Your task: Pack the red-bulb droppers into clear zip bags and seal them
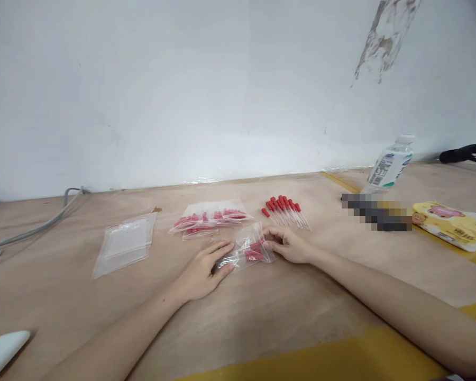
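A clear zip bag (240, 259) with several red-ended pieces inside lies flat on the table between my hands. My left hand (206, 271) rests at its left end, thumb and index finger spread apart and touching the plastic. At the right edge, the thumb and fingers of my right hand (287, 246) pinch the bag. Just beyond my right hand is a fanned bunch of thin clear droppers (283, 208) with red bulbs. Behind my left hand, filled zip bags (210, 216) with red-ended pieces lie overlapped. Flat zip bags without contents (126, 242) lie to the left.
A clear bottle (391, 165) with a label stands at the back right. Near it are a blurred dark object (375, 212) and a yellow packet (454, 225). A grey cable (43, 226) runs along the left. A white object (6, 346) sits at lower left. A wall (182, 95) rises behind.
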Tool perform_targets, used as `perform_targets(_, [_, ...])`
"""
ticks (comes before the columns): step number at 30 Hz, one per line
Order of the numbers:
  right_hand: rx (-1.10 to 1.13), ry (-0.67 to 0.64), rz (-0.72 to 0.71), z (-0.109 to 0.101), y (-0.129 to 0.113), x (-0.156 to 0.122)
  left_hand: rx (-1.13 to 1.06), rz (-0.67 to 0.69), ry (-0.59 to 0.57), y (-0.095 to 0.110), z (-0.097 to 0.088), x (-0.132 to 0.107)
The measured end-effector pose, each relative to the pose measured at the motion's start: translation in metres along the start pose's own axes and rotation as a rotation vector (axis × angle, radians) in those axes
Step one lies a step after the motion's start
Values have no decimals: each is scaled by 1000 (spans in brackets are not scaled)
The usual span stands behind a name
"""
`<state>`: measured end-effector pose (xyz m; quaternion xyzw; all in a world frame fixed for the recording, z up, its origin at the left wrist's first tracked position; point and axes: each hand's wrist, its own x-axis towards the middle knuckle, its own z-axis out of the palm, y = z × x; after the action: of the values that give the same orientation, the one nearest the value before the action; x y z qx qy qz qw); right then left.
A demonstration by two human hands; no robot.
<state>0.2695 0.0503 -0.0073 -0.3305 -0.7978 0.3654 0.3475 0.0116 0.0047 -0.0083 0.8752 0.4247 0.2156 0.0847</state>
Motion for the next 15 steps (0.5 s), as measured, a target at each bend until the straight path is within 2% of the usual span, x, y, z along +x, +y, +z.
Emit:
perform_targets(3, [58,13,89,6,2,3,2,-6,-4,0,0,0])
perform_targets(6, [122,130,236,12,10,5,5,-19,-18,0,0,0])
perform_targets(8, [150,197,284,15,15,6,6,-25,-26,1,0,0])
perform_targets(11, [47,254,262,17,17,5,7,-29,-33,2,0,1])
perform_targets(15, [-315,243,108,14,10,1,12,-15,-38,1,0,1])
